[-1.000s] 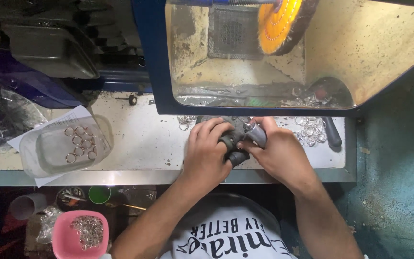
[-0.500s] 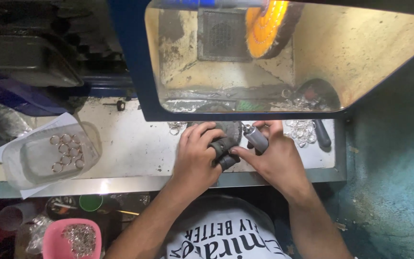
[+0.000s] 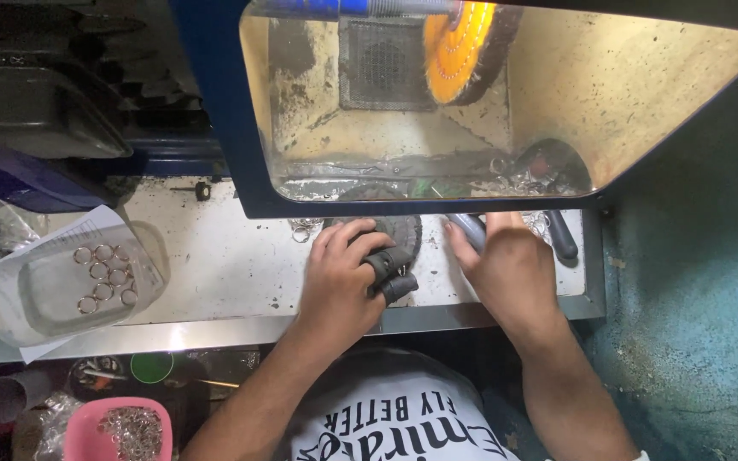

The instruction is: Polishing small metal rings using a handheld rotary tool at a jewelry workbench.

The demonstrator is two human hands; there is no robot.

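Observation:
My left hand [image 3: 342,286] rests on the white bench [image 3: 232,273] with its fingers curled, and dark protective sleeves [image 3: 392,275] cover its fingertips. It lies against a dark round pad [image 3: 403,229]. My right hand [image 3: 506,271] is stretched palm down towards the loose metal rings [image 3: 540,224] under the hood's edge, one finger in a dark sleeve [image 3: 469,229]. Above, an orange buffing wheel [image 3: 461,47] sits inside the blue-framed dust hood [image 3: 215,111].
A clear plastic tub [image 3: 19,299] holding several metal rings [image 3: 104,273] stands on paper at the left. Below the bench edge is a pink bowl [image 3: 87,427] of rings. A dark tool handle [image 3: 561,237] lies right of my right hand.
My hands were pressed together over a dark object. They have separated, and the right hand has reached forward towards the rings.

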